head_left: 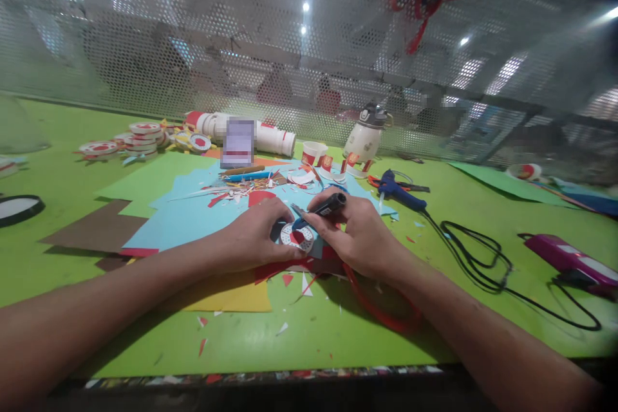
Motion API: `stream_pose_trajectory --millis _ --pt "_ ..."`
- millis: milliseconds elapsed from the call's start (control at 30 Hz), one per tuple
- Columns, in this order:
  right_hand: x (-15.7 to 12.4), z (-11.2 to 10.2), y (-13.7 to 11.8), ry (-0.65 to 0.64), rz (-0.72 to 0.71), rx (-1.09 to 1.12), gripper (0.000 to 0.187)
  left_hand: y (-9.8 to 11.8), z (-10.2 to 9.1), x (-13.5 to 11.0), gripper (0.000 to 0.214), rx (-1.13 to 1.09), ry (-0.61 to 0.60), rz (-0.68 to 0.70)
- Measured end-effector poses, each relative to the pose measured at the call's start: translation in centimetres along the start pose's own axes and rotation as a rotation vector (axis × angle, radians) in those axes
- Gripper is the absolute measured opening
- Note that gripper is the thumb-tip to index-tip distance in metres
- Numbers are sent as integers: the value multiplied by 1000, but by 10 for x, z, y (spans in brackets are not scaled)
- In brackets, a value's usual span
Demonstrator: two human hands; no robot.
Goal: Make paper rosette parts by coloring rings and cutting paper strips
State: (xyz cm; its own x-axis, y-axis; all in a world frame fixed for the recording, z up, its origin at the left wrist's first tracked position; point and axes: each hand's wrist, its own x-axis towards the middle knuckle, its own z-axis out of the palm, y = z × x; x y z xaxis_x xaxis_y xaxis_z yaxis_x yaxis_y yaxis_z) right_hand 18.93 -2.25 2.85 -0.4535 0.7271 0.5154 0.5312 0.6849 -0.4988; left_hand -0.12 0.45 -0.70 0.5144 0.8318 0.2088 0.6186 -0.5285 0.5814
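Observation:
My left hand point(258, 232) rests on the paper sheets with its fingers curled, pressing on a small round paper disc point(297, 237) with a red middle and white rim. My right hand point(355, 232) is closed round a black craft knife point(327, 205), its tip pointing down-left at the disc. The disc lies on light blue paper point(183, 215) between both hands. Red paper scraps point(290, 278) lie just in front of my hands.
A blue glue gun point(398, 191) with a black cable point(487, 264) lies to the right, a pink device point(567, 257) further right. Finished paper discs point(140, 138), a white roll point(268, 135), paper cups point(313, 153) and a white bottle point(367, 135) stand behind. A perforated screen closes the far side.

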Motion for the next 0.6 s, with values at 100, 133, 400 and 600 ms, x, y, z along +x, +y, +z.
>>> stream_pose_trajectory --millis 100,133,400,600 --pt "0 1 0 18 1 -11 9 0 0 0 44 38 -35 3" --pt "-1 2 1 43 13 -17 9 1 0 0 45 44 -33 -1" --pt "-6 10 4 369 140 142 20 2 -1 -1 50 52 -17 -35" --pt "-7 10 5 358 192 178 25 4 -2 -1 50 33 -16 -30"
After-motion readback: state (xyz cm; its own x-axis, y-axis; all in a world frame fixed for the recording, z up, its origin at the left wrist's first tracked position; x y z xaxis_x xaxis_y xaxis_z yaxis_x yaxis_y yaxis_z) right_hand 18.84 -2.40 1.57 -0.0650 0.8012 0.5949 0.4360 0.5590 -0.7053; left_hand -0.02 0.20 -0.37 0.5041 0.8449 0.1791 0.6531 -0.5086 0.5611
